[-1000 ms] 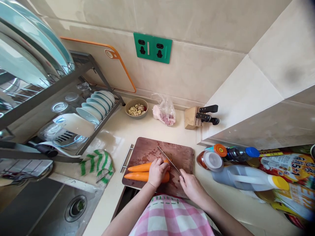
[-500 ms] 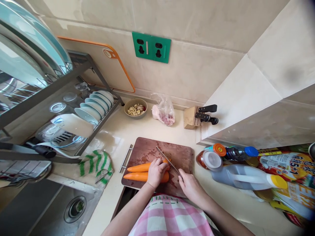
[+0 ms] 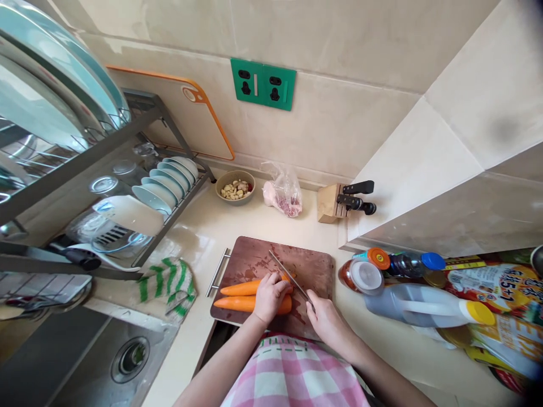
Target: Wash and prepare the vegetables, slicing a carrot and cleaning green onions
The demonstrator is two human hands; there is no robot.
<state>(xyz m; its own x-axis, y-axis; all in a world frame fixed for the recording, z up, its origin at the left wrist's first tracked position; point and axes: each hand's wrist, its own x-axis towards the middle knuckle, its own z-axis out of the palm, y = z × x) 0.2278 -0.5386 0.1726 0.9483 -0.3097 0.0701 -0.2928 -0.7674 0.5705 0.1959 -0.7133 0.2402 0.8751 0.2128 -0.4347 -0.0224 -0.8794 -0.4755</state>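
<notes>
Two orange carrots lie side by side on a brown cutting board [image 3: 250, 254]. My left hand [image 3: 270, 295] is closed over the right part of the far carrot [image 3: 240, 288], fingers curled. Under the same hand and wrist passes the near carrot [image 3: 233, 304], its right end showing beyond. My right hand [image 3: 324, 316] grips the handle of a kitchen knife [image 3: 289, 273], whose blade slants up and left across the far carrot's right end, close to my left fingertips. The handle is mostly hidden in my palm.
Behind the board are a bowl of garlic cloves [image 3: 235, 187], bagged raw meat [image 3: 283, 198] and a knife block [image 3: 328, 203]. Bottles and jars [image 3: 407, 304] crowd the right. A dish rack [image 3: 169, 121], a striped cloth [image 3: 167, 285] and a sink [image 3: 95, 362] are on the left.
The view has shifted very slightly. Both hands, the knife and the carrots stay almost in the same place.
</notes>
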